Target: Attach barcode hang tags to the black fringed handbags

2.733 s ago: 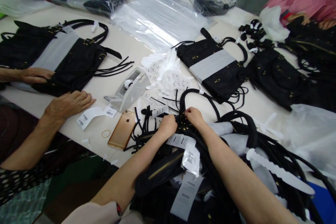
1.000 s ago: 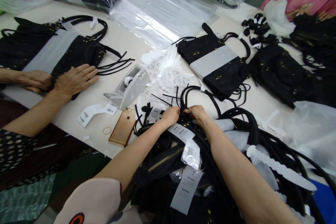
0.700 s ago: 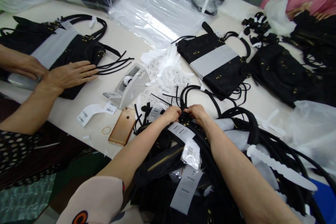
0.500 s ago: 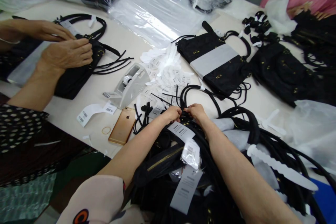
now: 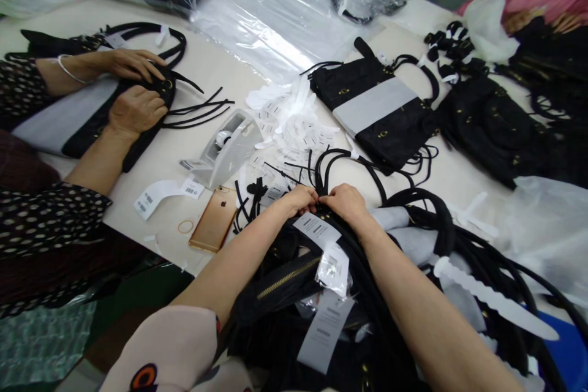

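Close together at the far edge of a black handbag [image 5: 285, 282], my left hand [image 5: 302, 198] and my right hand [image 5: 344, 202] pinch it near the base of its thin black handles [image 5: 327, 165]. Both hands have their fingers closed, and the exact spot between the fingertips is hidden. Printed tags [image 5: 327, 324] hang over the bag, whose gold zipper [image 5: 287, 278] faces up. Loose black cords [image 5: 243, 205] stick out left of my left hand.
Left, a co-worker's hands [image 5: 138, 110] press on another black bag [image 5: 149, 128]. A gold phone [image 5: 214, 220], tape dispenser [image 5: 232, 147] and heap of white tags [image 5: 298, 119] lie ahead. More bags [image 5: 386, 150], black straps and clear plastic sheets [image 5: 275, 18] cover the table.
My right hand has shifted slightly left, nearer my left hand. The co-worker's hands at left have moved apart on their bag, and another person's hands have appeared at the top by the wrapped bag.
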`<state>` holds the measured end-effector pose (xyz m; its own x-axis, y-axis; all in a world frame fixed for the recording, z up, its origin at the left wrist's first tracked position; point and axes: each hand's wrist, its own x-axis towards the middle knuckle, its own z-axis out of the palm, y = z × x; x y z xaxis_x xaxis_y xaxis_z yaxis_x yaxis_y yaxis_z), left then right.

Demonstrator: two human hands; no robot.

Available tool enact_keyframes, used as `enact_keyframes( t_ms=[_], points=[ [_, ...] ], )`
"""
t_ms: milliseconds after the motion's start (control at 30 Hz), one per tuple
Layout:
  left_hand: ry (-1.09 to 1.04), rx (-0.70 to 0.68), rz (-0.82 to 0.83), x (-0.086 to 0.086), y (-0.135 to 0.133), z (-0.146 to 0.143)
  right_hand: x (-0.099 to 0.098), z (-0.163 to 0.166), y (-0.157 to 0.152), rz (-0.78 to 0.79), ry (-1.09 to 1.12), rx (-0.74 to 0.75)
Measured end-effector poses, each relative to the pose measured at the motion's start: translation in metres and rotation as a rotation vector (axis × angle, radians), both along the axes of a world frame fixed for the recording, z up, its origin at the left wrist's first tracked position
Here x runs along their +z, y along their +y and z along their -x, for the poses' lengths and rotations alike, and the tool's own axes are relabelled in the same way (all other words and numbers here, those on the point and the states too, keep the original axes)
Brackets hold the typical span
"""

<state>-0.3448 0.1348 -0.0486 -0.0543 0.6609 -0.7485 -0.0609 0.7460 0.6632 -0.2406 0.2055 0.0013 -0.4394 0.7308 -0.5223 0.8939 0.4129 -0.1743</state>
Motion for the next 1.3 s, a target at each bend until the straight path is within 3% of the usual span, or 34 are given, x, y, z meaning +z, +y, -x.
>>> enact_keyframes(
  t_ms=[367, 667, 967, 1033, 1167, 1300],
  points=[
    [0.005, 0.004, -0.009, 0.004, 0.001, -0.001, -0.002, -0.001, -0.003, 0.081, -0.068, 0.082],
    [0.030, -0.034, 0.009, 0.006, 0.006, -0.002, -0.011, 0.000, -0.005, 0.058, -0.066, 0.098],
    [0.270, -0.069, -0.099, 0.013, 0.001, 0.001, -0.009, 0.002, -0.002, 0.031, 0.009, 0.043],
    [0.421, -0.156, -0.147, 0.020, -0.003, 0.009, -0.005, 0.002, -0.003, -0.015, 0.028, 0.020],
    [0.843, -0.489, -0.223, 0.032, -0.009, 0.030, 0.003, 0.003, -0.003, -0.133, 0.111, -0.017],
    [0.965, -0.671, -0.273, 0.037, -0.008, 0.047, 0.003, 0.003, -0.003, -0.177, 0.231, -0.053]
  ],
)
